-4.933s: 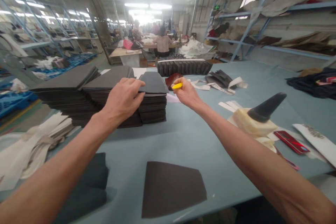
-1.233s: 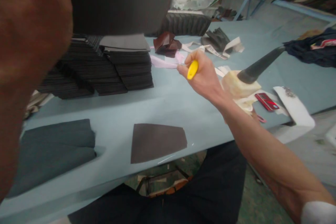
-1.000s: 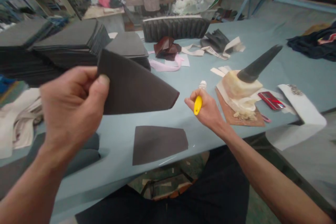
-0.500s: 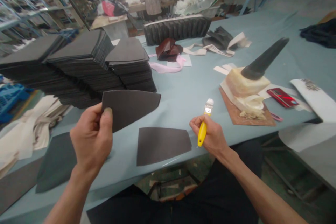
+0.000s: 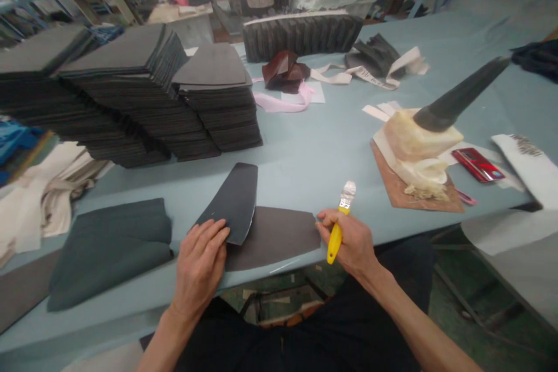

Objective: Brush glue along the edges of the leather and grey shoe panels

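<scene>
My left hand [image 5: 201, 263] presses flat, fingers stretched, on a dark cut piece [image 5: 233, 202] whose far end curls up off the blue-grey table [image 5: 305, 157]. That piece overlaps a second dark flat piece [image 5: 279, 235] lying near the front edge. My right hand [image 5: 349, 238] grips a yellow-handled brush [image 5: 341, 221], bristles pointing away, and its fingertips touch the flat piece's right corner. Tall stacks of dark cut pieces [image 5: 131, 87] stand behind at the left.
A cream lump with a black horn-shaped handle [image 5: 429, 133] sits on a brown board to the right, beside a red phone [image 5: 477, 164]. Folded dark cloth [image 5: 108, 247] lies at the left. Ribbons, maroon scraps [image 5: 283, 70] and a ribbed black bundle [image 5: 300, 35] lie farther back. A person works beyond.
My left hand took a piece from the stack, held it up, then lowered it onto the flat piece by the table edge. My right hand came back with the brush to that piece's corner.
</scene>
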`<control>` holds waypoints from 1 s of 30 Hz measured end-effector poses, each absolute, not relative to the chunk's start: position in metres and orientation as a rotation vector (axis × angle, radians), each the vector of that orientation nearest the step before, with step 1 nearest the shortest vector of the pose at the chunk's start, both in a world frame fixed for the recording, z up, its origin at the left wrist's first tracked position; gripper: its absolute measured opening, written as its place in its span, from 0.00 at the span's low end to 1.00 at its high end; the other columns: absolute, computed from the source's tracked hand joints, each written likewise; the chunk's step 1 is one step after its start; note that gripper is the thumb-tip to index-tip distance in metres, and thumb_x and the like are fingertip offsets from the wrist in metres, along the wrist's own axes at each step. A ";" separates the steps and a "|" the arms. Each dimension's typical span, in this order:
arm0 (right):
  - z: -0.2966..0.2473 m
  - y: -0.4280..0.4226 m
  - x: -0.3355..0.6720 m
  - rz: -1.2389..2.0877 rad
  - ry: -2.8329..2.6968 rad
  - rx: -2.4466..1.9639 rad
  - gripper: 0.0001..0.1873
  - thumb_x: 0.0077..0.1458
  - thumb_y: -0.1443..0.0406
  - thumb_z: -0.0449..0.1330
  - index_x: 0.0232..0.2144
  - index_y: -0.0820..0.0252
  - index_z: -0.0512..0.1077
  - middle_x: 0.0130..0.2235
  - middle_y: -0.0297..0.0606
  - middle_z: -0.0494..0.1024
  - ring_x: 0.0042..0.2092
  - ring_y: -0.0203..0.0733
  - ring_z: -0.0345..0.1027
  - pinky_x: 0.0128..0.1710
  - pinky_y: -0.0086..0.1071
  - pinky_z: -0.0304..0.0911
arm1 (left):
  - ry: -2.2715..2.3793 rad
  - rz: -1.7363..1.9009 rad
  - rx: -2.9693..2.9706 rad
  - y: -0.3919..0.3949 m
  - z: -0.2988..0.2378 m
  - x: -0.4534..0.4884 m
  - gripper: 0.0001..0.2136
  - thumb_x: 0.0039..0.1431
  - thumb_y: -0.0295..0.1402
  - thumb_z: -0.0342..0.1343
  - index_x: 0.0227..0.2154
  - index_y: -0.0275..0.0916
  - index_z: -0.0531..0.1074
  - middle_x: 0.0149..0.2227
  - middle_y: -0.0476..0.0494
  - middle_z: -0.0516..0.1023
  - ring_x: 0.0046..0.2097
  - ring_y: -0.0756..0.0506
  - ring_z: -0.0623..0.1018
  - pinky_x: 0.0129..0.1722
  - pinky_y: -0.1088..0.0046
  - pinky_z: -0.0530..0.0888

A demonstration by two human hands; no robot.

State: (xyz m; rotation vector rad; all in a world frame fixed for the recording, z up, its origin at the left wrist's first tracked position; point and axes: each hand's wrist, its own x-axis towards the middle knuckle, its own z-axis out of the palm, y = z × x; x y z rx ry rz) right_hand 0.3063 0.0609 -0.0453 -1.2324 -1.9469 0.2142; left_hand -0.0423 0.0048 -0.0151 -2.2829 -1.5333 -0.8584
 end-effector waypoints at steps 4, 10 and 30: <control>-0.045 0.061 0.306 0.181 -1.959 -1.238 0.06 0.67 0.65 0.64 0.36 0.52 0.70 0.41 0.39 0.89 0.36 0.47 0.84 0.38 0.37 0.73 | -1.588 -0.902 -2.282 0.000 -0.019 -0.043 0.18 0.67 0.22 0.58 0.57 0.43 0.75 0.57 0.37 0.84 0.61 0.37 0.82 0.64 0.51 0.75; -0.043 0.060 0.306 0.141 -1.984 -1.255 0.07 0.67 0.65 0.64 0.37 0.52 0.69 0.41 0.39 0.88 0.37 0.45 0.84 0.38 0.36 0.74 | -1.644 -0.990 -2.288 0.000 -0.019 -0.043 0.19 0.66 0.22 0.59 0.57 0.44 0.76 0.57 0.38 0.85 0.61 0.38 0.82 0.66 0.51 0.74; -0.047 0.060 0.309 0.067 -1.996 -1.233 0.07 0.67 0.62 0.65 0.37 0.51 0.69 0.39 0.38 0.88 0.34 0.46 0.85 0.34 0.37 0.75 | -2.430 -1.986 -1.256 0.017 0.030 -0.051 0.19 0.65 0.50 0.63 0.48 0.41 0.77 0.41 0.45 0.83 0.41 0.45 0.82 0.45 0.68 0.80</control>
